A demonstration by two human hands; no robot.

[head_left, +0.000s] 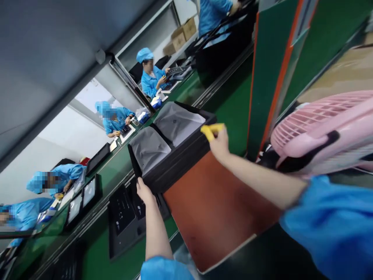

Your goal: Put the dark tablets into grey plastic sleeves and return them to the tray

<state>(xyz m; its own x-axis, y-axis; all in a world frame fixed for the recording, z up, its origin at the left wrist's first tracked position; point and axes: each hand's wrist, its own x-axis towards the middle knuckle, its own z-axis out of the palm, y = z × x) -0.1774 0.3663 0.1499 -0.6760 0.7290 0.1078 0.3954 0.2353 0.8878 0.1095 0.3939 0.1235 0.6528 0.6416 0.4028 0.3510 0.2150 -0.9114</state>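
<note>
A black tray (177, 165), apparently several stacked together, is held between my two hands over the far edge of a reddish-brown board. Two grey translucent sheets (181, 123) cover its compartments. My left hand (144, 191) is closed on the tray's near left corner. At the right end, my right hand (220, 144) grips the tray's edge, with yellow covers on its fingers. The undersides of both grips are hidden. Beneath my forearms lies the reddish-brown board (215, 206). Left of it, another black tray (116, 245) with dark flat panels (121, 210) sits partly behind my left arm.
A pink fan (309, 136) stands close on the right, beside a green upright panel (266, 74) with orange edges. Green conveyor (96, 237) runs diagonally past me. A tray with lit-looking panels (78, 202) lies further left. Several co-workers in blue (150, 79) sit along the far side.
</note>
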